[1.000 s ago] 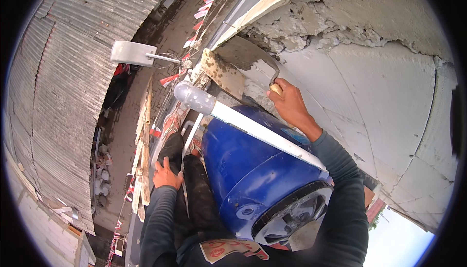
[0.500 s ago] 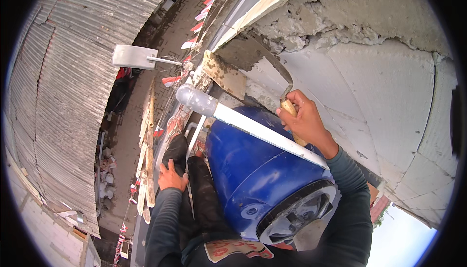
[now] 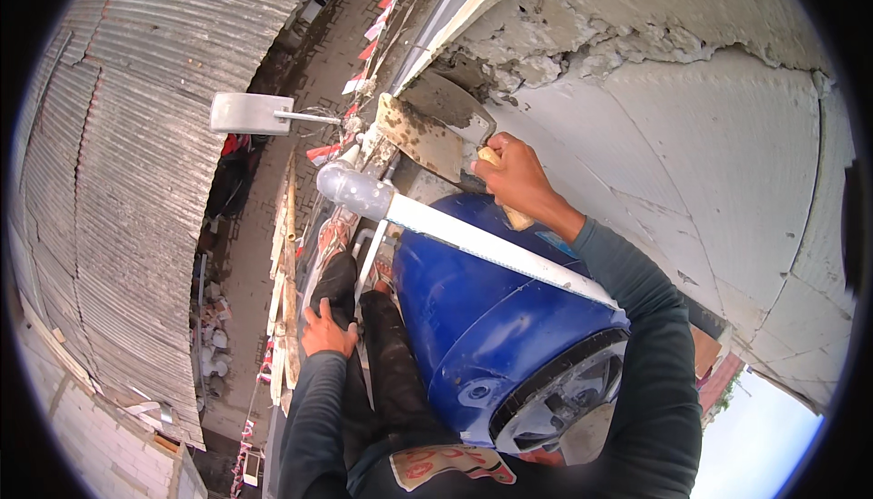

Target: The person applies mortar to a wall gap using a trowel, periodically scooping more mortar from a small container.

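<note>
My right hand is closed round the wooden handle of a trowel. The trowel's blade lies against the wall at the edge of the rough wet mortar, beside a mortar-spattered board. Below that hand stands a large blue plastic tank. A white pipe with a grey elbow crosses over the tank, passing near my right wrist. On my bent leg rests my left hand, fingers spread and holding nothing.
The grey panel wall fills the right side. A corrugated metal roof lies at the left, above a paved lane far below. Bamboo and wood strips, red-and-white flags and a lamp line the edge.
My right hand has moved left and slightly up with the trowel. The blade has swung toward the spattered board and shows broader. My left hand stays on the leg.
</note>
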Motion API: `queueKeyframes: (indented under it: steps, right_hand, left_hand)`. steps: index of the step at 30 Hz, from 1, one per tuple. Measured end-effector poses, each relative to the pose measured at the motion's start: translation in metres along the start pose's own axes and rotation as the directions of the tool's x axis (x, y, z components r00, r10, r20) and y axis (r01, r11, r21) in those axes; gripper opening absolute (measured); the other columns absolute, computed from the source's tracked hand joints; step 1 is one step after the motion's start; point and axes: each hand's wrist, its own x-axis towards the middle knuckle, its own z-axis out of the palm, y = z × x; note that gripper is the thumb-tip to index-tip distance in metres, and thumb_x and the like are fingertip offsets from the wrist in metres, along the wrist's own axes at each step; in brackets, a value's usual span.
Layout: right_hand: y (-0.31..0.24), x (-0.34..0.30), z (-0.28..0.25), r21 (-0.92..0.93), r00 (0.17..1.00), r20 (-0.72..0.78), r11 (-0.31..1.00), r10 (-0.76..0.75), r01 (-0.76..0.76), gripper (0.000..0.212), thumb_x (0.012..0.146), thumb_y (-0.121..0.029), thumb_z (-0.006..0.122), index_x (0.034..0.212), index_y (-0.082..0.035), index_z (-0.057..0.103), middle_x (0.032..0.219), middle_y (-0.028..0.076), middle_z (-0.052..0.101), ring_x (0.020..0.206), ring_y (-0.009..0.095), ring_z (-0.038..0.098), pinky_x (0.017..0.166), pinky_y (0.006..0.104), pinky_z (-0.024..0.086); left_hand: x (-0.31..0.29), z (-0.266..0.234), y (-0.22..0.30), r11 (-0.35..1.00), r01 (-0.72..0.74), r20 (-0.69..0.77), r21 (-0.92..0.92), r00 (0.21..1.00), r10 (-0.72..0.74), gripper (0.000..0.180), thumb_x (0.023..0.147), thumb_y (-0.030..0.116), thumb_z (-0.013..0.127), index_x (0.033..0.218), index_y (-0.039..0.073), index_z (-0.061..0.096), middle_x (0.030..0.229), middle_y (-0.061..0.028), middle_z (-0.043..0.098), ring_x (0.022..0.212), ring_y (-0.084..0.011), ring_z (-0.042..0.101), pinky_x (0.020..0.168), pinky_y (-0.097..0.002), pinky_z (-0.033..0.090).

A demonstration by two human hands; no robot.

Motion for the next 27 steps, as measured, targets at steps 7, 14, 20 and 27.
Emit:
queueKeyframes:
  steps: [7,14,20,27]
  right_hand:
    - [-0.03,-0.035,-0.031,0.25,0.994,0.043,0.962,0.098,-0.106,0.039,0.093,-0.017,0.069,0.121,0.008,0.057,0.09,0.014,0.067,0.06,0.014,0.063,0.047,0.0289,0.049]
    - [-0.029,-0.079,-0.059,0.316,0.998,0.016,0.947,0.053,-0.055,0.039,0.094,-0.017,0.071,0.122,0.007,0.056,0.099,0.011,0.067,0.065,0.01,0.062,0.05,0.0281,0.051]
    - [0.02,-0.06,-0.052,-0.007,0.993,0.081,0.996,-0.086,0.087,0.033,0.094,-0.017,0.07,0.113,0.006,0.058,0.09,0.018,0.068,0.067,0.024,0.066,0.064,0.0398,0.053]
    - [0.079,0.026,0.025,-0.295,0.979,0.032,0.934,-0.201,0.201,0.028,0.092,-0.013,0.064,0.105,0.01,0.058,0.099,0.033,0.067,0.094,0.05,0.066,0.082,0.0538,0.051]
  left_hand:
    - [0.001,-0.003,0.006,1.0,-0.003,0.004,0.028,1.0,0.002,0.09,0.074,0.047,0.083,0.149,0.016,0.044,0.14,-0.0228,0.046,0.106,-0.0439,0.068,0.088,-0.0511,0.056]
    - [-0.002,-0.004,0.005,0.999,-0.009,-0.005,0.035,1.0,0.01,0.09,0.075,0.047,0.083,0.149,0.015,0.044,0.139,-0.0226,0.046,0.106,-0.0438,0.067,0.089,-0.0509,0.056]
    - [-0.002,0.001,0.002,1.0,-0.017,-0.024,0.022,1.0,0.018,0.09,0.074,0.046,0.083,0.149,0.015,0.044,0.135,-0.0219,0.047,0.103,-0.0437,0.068,0.089,-0.0506,0.056]
    - [-0.003,0.003,0.004,0.998,-0.033,-0.045,0.046,0.998,0.035,0.089,0.073,0.046,0.084,0.147,0.015,0.045,0.13,-0.0209,0.049,0.099,-0.0444,0.069,0.085,-0.0515,0.057]
